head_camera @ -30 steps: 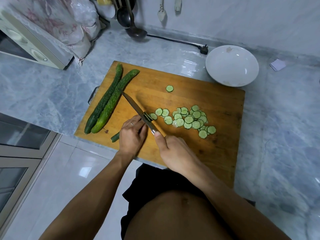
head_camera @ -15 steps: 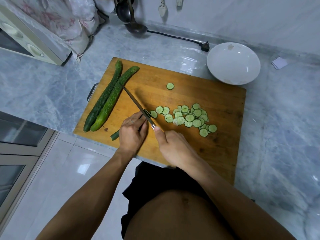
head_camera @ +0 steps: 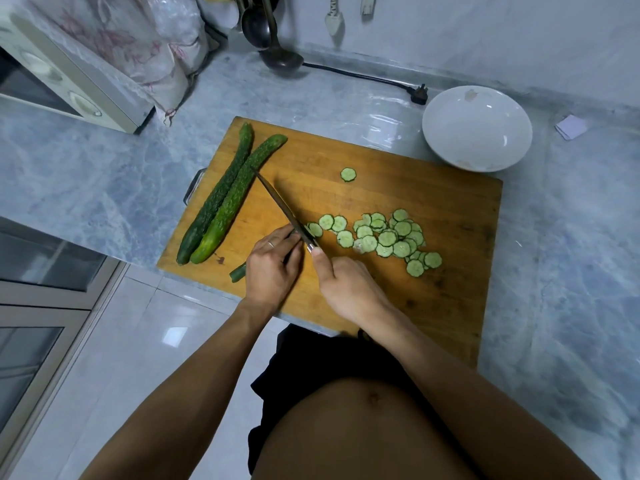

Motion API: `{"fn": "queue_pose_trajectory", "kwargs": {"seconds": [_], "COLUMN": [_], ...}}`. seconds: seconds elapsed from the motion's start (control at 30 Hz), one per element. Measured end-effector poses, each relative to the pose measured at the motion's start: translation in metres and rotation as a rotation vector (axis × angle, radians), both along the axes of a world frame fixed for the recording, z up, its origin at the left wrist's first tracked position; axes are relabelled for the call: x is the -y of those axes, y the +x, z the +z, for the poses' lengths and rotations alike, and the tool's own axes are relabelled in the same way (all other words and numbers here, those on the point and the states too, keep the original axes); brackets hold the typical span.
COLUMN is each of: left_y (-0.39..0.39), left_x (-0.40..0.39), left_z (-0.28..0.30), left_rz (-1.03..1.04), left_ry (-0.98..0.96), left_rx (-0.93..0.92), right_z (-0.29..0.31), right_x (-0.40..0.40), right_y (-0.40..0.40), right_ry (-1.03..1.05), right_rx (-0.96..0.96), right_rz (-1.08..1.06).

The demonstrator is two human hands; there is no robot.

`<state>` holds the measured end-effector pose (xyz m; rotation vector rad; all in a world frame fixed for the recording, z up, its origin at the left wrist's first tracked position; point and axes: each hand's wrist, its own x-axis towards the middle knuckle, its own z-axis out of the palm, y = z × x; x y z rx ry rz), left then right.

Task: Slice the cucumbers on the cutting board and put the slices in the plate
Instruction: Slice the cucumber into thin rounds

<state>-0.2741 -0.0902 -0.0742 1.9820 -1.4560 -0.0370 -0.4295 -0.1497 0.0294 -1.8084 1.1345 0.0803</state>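
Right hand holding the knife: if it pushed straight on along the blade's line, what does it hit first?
Likely the lighter of two whole green cucumbers; the steel knife in the right hand already points at its side. Height unclear.

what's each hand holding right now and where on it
The right hand grips the knife by its handle, forefinger along the blade's back. The left hand holds down the cucumber piece near its cut end.

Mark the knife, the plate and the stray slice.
knife [head_camera: 277, 201]: head view, mid-blade.
plate [head_camera: 450, 114]: head view, bare inner wall.
stray slice [head_camera: 348, 174]: head view, its centre.
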Motion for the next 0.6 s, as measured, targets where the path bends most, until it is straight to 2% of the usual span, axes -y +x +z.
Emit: {"fn": "queue_pose_trajectory", "kwargs": {"seconds": [0.13,0.3,0.6], "left_y": [-0.003,-0.003,-0.007], "left_x": [-0.001,0.000,0.004], "left_z": [0.005,0.010,0.014], "left_rz": [0.031,0.016,-0.036], "left_ry": [0.028,0.048,0.025], "left_rx": [-0.053,-0.070,-0.096], "right_z": [-0.001,0.002,0.009], "right_x": [0.005,0.013,0.015], "right_y": [-0.003,-0.019,-0.034], "right_ry": [0.009,0.120,0.090], "right_rx": [0.008,0.003,0.015], "right_rz": [-0.032,-0.160,-0.185]}}
